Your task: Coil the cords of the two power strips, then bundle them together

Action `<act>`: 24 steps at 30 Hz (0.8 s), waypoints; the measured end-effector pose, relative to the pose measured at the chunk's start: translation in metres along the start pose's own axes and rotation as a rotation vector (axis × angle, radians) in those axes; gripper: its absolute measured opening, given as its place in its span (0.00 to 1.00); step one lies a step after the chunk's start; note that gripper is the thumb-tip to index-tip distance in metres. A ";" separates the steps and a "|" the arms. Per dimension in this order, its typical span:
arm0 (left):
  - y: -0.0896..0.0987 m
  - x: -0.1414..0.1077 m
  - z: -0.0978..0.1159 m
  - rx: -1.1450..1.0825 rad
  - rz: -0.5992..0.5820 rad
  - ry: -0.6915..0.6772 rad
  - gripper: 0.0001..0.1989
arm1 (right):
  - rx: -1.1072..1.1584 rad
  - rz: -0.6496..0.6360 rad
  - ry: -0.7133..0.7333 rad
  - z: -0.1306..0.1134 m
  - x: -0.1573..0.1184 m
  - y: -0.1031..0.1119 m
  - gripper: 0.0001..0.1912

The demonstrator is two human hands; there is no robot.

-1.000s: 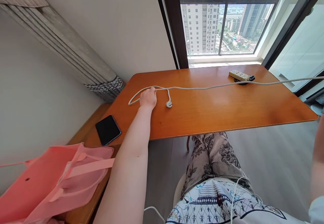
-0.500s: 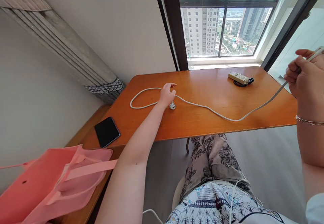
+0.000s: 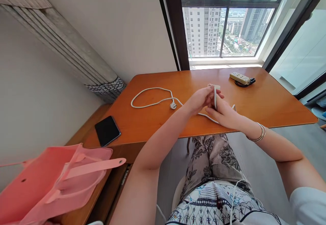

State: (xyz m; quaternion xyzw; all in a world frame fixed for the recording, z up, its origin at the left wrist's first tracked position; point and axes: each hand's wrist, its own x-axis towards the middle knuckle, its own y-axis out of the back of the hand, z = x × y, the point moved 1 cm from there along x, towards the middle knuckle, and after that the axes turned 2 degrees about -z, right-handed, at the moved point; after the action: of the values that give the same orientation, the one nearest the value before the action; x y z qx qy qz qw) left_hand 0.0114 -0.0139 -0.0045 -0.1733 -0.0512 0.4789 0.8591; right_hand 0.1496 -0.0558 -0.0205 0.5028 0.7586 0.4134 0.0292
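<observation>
A white power cord (image 3: pixel 150 88) lies on the wooden table, looped at its left part, with a round white plug (image 3: pixel 173 105) resting near the loop. My left hand (image 3: pixel 202 98) and my right hand (image 3: pixel 224 113) meet over the front middle of the table. Both are closed around the cord's other end, and a stretch of it stands up between them. At the fingertips shows a small white block-like piece (image 3: pixel 216 87), partly hidden by the fingers. Part of the cord runs beneath my right hand and curves up beyond it.
The wooden table (image 3: pixel 158 125) bears a black phone or tablet (image 3: pixel 107 131) at its left and a cream power strip (image 3: pixel 239 78) with black cord at back right. A pink bag (image 3: pixel 63 184) stands at lower left. A window (image 3: pixel 226 31) is behind.
My right hand has come from the far right in to the middle with the cord's end. My left hand has left the loop near the plug and moved right to meet it.
</observation>
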 end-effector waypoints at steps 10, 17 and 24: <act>0.013 -0.027 0.033 -0.499 0.190 -0.020 0.18 | -0.333 -0.401 -0.106 0.015 -0.003 -0.006 0.09; 0.042 -0.058 0.055 -0.533 0.168 -0.091 0.21 | 0.307 -0.562 -0.451 0.105 -0.010 0.044 0.22; 0.039 -0.053 0.031 -0.387 0.004 -0.012 0.19 | 0.704 -0.137 -0.649 0.121 -0.007 0.065 0.29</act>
State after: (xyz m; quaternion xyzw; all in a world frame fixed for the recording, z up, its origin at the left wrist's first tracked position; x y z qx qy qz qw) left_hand -0.0561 -0.0326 0.0149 -0.3326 -0.1470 0.4630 0.8084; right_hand 0.2571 0.0204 -0.0594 0.5341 0.8354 -0.0497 0.1197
